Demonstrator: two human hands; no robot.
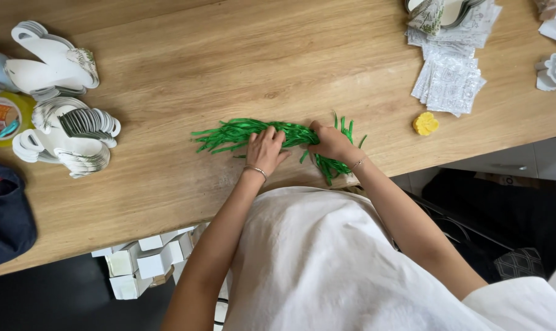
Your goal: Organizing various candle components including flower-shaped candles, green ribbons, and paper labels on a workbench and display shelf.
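1. A person in a white top leans over a wooden table (229,55), both hands pressed onto a bundle of green paper strips (235,132) lying near the table's near edge.

2. The bundle's long axis runs left to right, roughly parallel to that near edge, and it lies directly under and ahead of the hands.

3. The left hand (266,149) rests on the bundle's middle, fingers loosely curled and spread over the strips, pressing more than gripping; a thin bracelet circles the wrist.

4. The right hand (330,142) sits at the bundle's right end, fingers closed around a pinch of strips, with loose ends fanning out beyond it toward the near edge.

5. The bundle's free left end reaches out past the left hand, so that hand is the nearer one to the unheld length.

6. Stacks of white card cut-outs (66,129) sit near the table's left edge; folded patterned sheets (449,76) and a small yellow flower piece (425,124) lie toward the right edge, well apart from the hands.
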